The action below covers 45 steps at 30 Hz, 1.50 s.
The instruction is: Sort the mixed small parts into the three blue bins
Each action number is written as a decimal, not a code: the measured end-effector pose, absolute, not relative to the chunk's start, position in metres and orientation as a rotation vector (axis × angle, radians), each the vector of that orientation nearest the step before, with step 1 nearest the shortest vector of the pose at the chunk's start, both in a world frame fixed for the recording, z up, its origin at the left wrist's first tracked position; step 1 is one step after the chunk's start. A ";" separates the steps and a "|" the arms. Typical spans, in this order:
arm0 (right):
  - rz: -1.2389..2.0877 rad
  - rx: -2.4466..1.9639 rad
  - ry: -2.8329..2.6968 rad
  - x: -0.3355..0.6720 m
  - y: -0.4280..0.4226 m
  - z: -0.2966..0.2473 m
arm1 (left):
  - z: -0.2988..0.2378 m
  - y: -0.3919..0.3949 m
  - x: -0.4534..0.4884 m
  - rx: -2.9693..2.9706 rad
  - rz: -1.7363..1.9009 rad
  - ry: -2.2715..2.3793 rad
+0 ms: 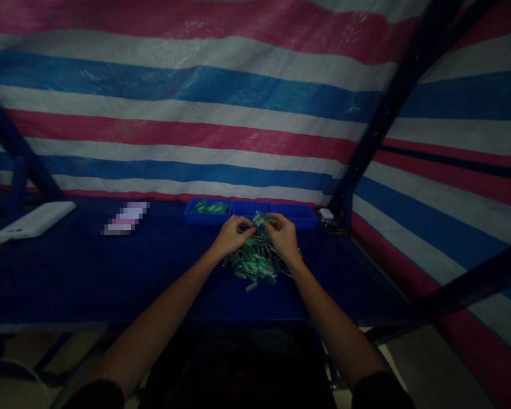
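Observation:
Both my hands meet above a heap of small green boards and grey cylindrical parts (255, 262) on the dark blue table (111, 272). My left hand (230, 234) is closed in a pinch on one end of a small green board (259, 219). My right hand (283, 233) pinches the other end of the same board. The board is held just in front of a row of blue trays (298, 215).
The leftmost blue tray (208, 209) holds several green boards. A white power bank (36, 219) lies at the table's far left, and a blurred-out flat item (125, 218) sits beside it. A small white object (326, 213) rests right of the trays. Striped tarpaulin (196, 113) walls the back and right.

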State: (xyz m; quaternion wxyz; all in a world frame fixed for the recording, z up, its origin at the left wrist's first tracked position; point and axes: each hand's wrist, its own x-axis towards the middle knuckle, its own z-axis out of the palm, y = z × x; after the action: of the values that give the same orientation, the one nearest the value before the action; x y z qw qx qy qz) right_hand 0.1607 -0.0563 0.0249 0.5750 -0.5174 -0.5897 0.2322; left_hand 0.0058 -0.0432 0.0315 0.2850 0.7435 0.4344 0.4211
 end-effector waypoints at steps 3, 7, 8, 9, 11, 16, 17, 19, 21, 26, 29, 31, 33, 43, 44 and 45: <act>0.336 -1.172 -1.605 0.157 -0.065 0.027 | 0.034 -0.041 0.004 1.400 1.021 1.086; 0.165 -1.143 -1.768 0.147 -0.072 0.024 | 0.036 -0.042 0.004 1.179 1.055 1.003; 0.125 -1.177 -1.762 0.147 -0.072 0.024 | 0.036 -0.042 0.003 1.226 1.118 1.004; 0.091 -1.225 -1.747 0.147 -0.071 0.024 | 0.038 -0.042 0.002 1.310 1.206 1.015; 0.051 -1.331 -1.725 0.153 -0.068 0.027 | 0.045 -0.039 -0.003 1.557 1.455 1.093; 0.098 -1.449 -2.009 0.183 -0.082 0.039 | 0.059 -0.019 -0.038 2.060 1.872 1.608; 0.092 -1.490 -2.050 0.187 -0.091 0.039 | 0.057 -0.014 -0.045 2.113 1.809 1.723; 0.040 -1.620 -1.994 0.191 -0.112 0.034 | 0.050 -0.007 -0.057 2.150 1.640 1.879; 0.052 -1.626 -2.013 0.189 -0.132 0.025 | 0.040 -0.005 -0.060 2.152 1.564 1.898; 0.052 -1.633 -2.112 0.177 -0.149 0.009 | 0.030 -0.015 -0.042 2.178 1.565 1.688; 0.120 -1.623 -2.076 0.182 -0.137 0.015 | 0.029 -0.022 -0.027 2.250 1.427 1.562; 0.180 -1.592 -1.983 0.190 -0.123 0.028 | 0.029 -0.026 -0.018 2.274 1.319 1.456; 0.213 -1.545 -1.820 0.197 -0.105 0.046 | 0.028 -0.032 -0.011 2.215 1.255 1.321; 0.238 -0.992 -1.759 0.156 -0.038 0.081 | 0.043 -0.039 -0.007 1.220 1.165 0.799; 0.219 -0.982 -1.780 0.149 -0.039 0.074 | 0.043 -0.038 -0.009 1.203 1.149 0.795; 0.205 -0.979 -1.794 0.144 -0.040 0.067 | 0.042 -0.036 -0.010 1.196 1.135 0.800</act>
State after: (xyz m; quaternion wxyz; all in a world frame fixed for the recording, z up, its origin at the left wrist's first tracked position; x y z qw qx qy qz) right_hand 0.1445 -0.0397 0.0674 0.5173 -0.4079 -0.7475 0.0853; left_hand -0.0095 -0.0363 0.0416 0.6087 0.5177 0.3465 0.4914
